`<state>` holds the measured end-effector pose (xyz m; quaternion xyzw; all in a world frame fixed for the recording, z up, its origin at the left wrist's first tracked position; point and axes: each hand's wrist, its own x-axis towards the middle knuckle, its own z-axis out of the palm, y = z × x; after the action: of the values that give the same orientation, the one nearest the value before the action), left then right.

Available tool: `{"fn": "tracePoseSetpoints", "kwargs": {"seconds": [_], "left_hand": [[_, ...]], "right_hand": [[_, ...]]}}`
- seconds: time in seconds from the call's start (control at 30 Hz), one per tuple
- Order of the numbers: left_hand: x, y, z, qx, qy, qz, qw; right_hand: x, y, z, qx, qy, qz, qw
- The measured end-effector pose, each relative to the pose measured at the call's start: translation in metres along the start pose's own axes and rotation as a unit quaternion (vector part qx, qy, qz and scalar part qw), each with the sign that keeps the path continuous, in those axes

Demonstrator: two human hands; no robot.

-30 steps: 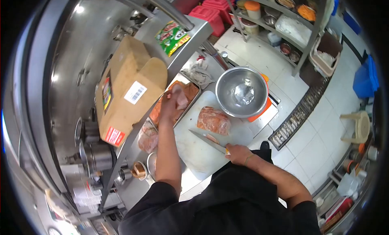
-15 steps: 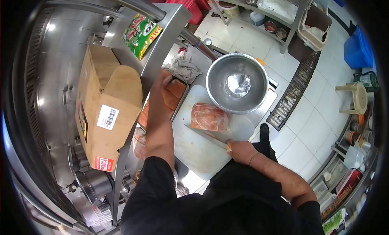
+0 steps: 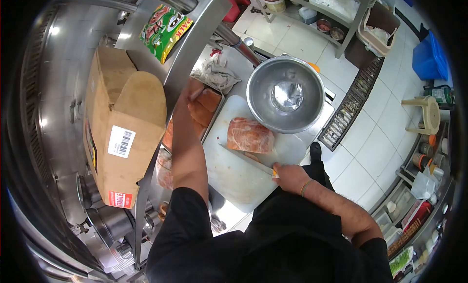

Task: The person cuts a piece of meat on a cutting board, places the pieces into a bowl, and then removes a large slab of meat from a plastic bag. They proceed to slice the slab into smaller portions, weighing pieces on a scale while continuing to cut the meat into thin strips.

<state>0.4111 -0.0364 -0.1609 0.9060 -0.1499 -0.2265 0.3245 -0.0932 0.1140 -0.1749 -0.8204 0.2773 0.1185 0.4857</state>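
Observation:
My right hand (image 3: 291, 178) is closed round the yellow handle of a knife (image 3: 261, 168), at the near right of the white cutting board (image 3: 231, 185). The blade lies low over the board, alongside a block of pale-streaked reddish meat (image 3: 250, 135). A thin strip of meat shows beside the blade. To the left, my left hand (image 3: 195, 89) reaches over the far end of a metal tray (image 3: 220, 105) holding orange-red fillets (image 3: 201, 112). Its fingers are mostly hidden by the arm and the shelf edge.
A large steel bowl (image 3: 286, 95) stands at the board's far right. Behind the tray lies a crumpled cloth (image 3: 217, 73). The steel shelf (image 3: 195, 49) on the left carries a cardboard box (image 3: 124, 127) and a green packet (image 3: 165, 33). Wrapped meat (image 3: 165, 168) lies beneath the shelf.
The view has shifted slightly. My left hand stays over the tray, having moved a little, and my right hand keeps the knife beside the meat block.

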Motion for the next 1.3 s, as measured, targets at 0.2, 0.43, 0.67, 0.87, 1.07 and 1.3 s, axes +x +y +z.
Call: {"fn": "tracePoseSetpoints", "kwargs": {"seconds": [0.2, 0.43, 0.67, 0.87, 1.07, 1.3], "left_hand": [[-0.001, 0.017, 0.013, 0.115, 0.065, -0.015, 0.991], [0.005, 0.028, 0.027, 0.145, 0.046, -0.002, 0.988], [0.01, 0.016, 0.033, 0.124, 0.036, 0.018, 0.992], [0.034, -0.021, -0.009, 0.068, 0.036, 0.072, 0.994], [0.025, -0.132, -0.178, 0.589, 0.266, 0.317, 0.694], [0.049, -0.247, -0.212, 0.301, 0.19, 0.27, 0.895]], "right_hand": [[0.001, 0.001, -0.001, 0.009, -0.002, 0.006, 1.0], [-0.002, -0.002, -0.004, 0.006, -0.001, 0.012, 1.0], [-0.002, -0.002, -0.003, 0.01, -0.002, 0.017, 1.0], [0.0, 0.0, -0.002, -0.002, 0.006, 0.013, 1.0], [-0.001, 0.004, 0.003, -0.005, -0.009, 0.015, 1.0], [-0.001, 0.001, 0.001, 0.005, 0.018, 0.001, 1.0]]}}
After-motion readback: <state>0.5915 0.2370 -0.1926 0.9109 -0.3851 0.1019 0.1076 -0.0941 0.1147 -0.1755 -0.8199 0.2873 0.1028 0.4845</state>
